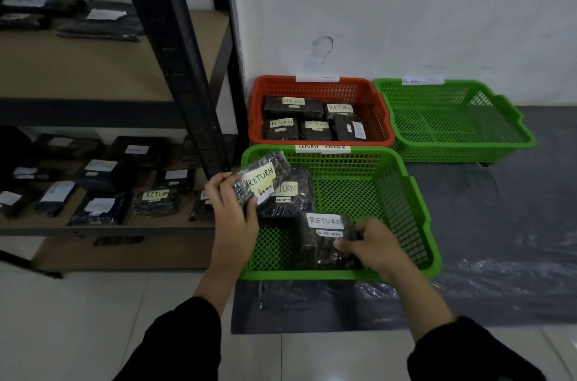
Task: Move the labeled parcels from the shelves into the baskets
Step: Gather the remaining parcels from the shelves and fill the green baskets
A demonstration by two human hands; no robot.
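My left hand (232, 205) grips a black wrapped parcel with a yellow RETURN label (262, 176), held over the left rim of the near green basket (415, 202). My right hand (374, 245) holds another black RETURN parcel (324, 237) low inside that basket, near its front. A third RETURN parcel (290, 193) lies in the basket behind them. The red basket (379, 106) further back holds several labeled black parcels. More labeled parcels (153, 201) lie on the lower shelf (103, 226) at the left.
A second green basket (468, 118) stands at the back right, with nothing in it. A black shelf upright (187, 74) rises just left of the baskets. The upper shelf (78, 68) carries a few parcels at its far left. Dark plastic sheeting (499, 224) covers the floor under the baskets.
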